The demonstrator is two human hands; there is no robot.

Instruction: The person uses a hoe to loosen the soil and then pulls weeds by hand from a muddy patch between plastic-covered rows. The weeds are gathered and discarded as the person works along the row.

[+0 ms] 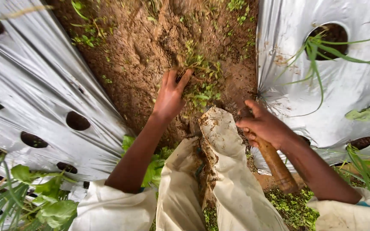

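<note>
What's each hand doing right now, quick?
Left hand: closed on a clump of weeds in the soil.
Right hand: closed around a wooden handle.

Working end of the wooden handle [275,164] hidden behind the right hand [264,125], left hand [170,96] fingertips buried in motion-blurred weeds [202,83], silver sheeting [39,85] cut off at both edges
</note>
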